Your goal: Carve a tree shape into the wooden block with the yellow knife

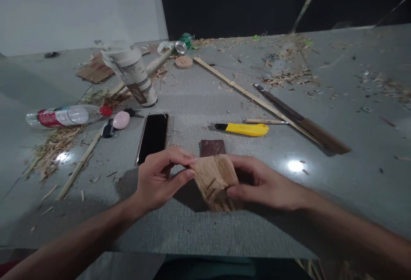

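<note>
Tan piece (214,179) between both hands (157,179)

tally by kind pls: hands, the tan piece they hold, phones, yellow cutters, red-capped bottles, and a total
Hands: 2 (left hand, right hand)
Tan piece held: 1
Phone: 1
Yellow cutter: 1
Red-capped bottle: 1
Total: 6

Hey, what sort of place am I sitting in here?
Probably a makeshift woodworking or craft table: heaps of curly shavings litter the gray tabletop, a yellow snap-off utility knife lies on it, and a long pale strip of wood or bamboo is beyond the knife.
</note>
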Demonstrator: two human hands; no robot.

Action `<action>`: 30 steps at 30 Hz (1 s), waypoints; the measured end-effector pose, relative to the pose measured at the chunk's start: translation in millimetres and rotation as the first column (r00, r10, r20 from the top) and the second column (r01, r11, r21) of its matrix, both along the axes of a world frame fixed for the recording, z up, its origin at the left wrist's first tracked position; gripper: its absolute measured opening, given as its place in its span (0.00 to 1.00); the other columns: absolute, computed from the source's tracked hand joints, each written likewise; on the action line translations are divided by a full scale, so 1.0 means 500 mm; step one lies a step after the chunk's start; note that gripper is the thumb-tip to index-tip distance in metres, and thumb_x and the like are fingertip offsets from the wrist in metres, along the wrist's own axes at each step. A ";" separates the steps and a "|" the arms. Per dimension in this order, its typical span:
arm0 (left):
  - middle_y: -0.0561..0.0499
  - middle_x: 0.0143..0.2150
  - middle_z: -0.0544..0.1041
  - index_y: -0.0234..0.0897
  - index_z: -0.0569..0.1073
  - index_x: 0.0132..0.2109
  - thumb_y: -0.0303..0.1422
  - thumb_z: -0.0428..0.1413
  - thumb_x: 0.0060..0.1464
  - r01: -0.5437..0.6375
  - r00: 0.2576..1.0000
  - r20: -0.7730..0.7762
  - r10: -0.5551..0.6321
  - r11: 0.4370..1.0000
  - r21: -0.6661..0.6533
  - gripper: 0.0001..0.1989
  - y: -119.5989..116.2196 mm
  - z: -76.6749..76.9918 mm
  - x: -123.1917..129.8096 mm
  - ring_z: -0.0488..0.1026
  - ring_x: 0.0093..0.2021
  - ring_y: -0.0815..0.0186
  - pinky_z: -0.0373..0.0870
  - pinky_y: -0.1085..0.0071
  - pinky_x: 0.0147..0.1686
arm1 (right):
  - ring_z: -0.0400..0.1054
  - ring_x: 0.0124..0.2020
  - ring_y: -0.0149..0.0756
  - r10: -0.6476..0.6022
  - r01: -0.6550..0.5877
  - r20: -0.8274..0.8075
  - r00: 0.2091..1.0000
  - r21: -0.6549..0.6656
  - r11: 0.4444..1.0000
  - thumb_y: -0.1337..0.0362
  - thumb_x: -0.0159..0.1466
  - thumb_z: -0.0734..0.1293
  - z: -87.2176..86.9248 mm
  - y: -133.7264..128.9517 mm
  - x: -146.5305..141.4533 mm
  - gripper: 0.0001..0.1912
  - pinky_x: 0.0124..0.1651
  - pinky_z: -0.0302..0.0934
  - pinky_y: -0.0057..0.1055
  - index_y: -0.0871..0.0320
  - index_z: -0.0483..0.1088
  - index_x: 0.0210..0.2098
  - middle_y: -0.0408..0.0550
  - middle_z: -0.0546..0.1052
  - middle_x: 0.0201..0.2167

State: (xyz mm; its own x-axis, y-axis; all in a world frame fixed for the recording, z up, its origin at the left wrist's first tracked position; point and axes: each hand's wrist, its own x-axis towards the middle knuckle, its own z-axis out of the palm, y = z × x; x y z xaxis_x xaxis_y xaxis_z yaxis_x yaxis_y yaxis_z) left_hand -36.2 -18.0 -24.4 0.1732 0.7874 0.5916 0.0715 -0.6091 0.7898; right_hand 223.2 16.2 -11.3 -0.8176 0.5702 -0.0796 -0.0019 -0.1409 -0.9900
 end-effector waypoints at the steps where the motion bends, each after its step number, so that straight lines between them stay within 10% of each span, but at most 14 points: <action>1: 0.48 0.37 0.84 0.39 0.81 0.45 0.27 0.66 0.62 0.008 1.000 -0.001 -0.008 1.000 0.008 0.05 -0.001 0.000 0.001 0.82 0.38 0.63 0.80 0.70 0.36 | 0.70 0.49 0.39 -0.019 0.019 -0.008 1.000 0.009 1.000 0.56 0.67 0.74 -0.002 -0.004 -0.002 0.19 0.52 0.65 0.36 0.54 0.75 0.55 0.47 0.76 0.48; 6: 0.47 0.38 0.85 0.41 0.80 0.45 0.27 0.67 0.62 0.034 0.999 -0.023 -0.034 0.999 0.001 0.06 -0.006 0.003 0.003 0.84 0.37 0.61 0.81 0.68 0.34 | 0.59 0.36 0.33 0.018 -0.019 -0.007 1.000 -0.049 0.999 0.54 0.65 0.75 -0.007 -0.018 -0.007 0.17 0.36 0.57 0.30 0.53 0.65 0.43 0.40 0.64 0.36; 30: 0.48 0.42 0.87 0.44 0.78 0.45 0.24 0.67 0.60 0.113 0.994 0.002 -0.113 0.994 0.012 0.11 -0.011 0.003 0.004 0.85 0.38 0.61 0.82 0.67 0.35 | 0.59 0.34 0.31 0.023 -0.028 -0.036 0.999 -0.147 0.989 0.55 0.65 0.77 -0.002 -0.030 -0.014 0.20 0.33 0.54 0.28 0.52 0.63 0.44 0.40 0.68 0.38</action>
